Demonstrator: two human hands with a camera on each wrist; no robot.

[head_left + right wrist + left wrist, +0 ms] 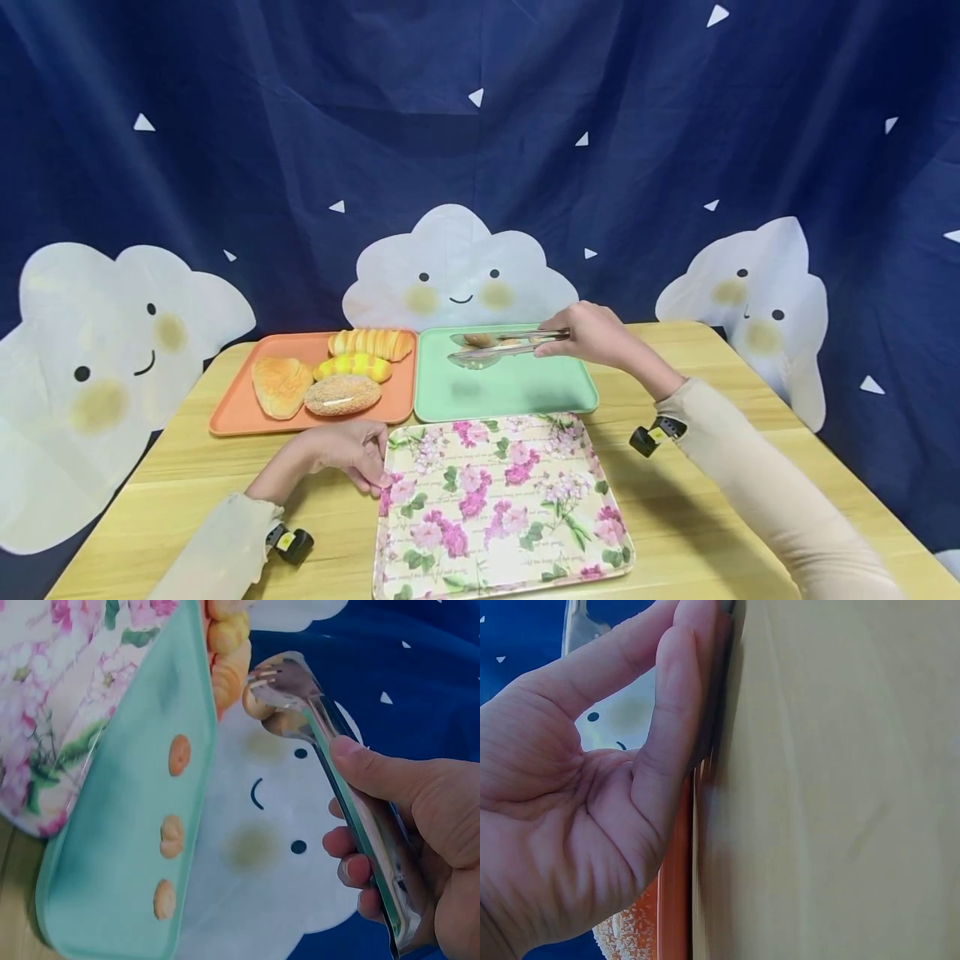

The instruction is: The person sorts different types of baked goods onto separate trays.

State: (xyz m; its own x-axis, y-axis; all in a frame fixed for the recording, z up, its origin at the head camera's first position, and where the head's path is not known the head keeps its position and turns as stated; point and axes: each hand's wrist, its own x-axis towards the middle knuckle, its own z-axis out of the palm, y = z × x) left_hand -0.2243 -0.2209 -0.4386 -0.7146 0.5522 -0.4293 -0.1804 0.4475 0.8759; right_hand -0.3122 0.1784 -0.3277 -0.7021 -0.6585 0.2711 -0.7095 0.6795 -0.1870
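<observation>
My right hand (592, 335) grips metal serving tongs (352, 810) above the green tray (517, 400). Between the tong heads is a small, round, tan baked piece (257, 706), partly hidden by the metal. On the green tray, in the right wrist view, lie an oval cookie (179, 755), a knobbly one (172, 837) and another small one (164, 899). My left hand (347, 454) is at the left edge of the flowered tray (495, 508), pinching its rim between thumb and fingers. The left wrist view shows those fingertips (679, 656) close together; the rim there is mostly hidden.
Left of the green tray stands an orange tray (247, 417) with a triangular bread (281, 387), a sesame-coated bread (342, 395), a yellow striped bread (352, 367) and a ridged loaf (371, 342). All stand on a wooden table (172, 492). A blue cloud-print curtain (480, 150) hangs behind.
</observation>
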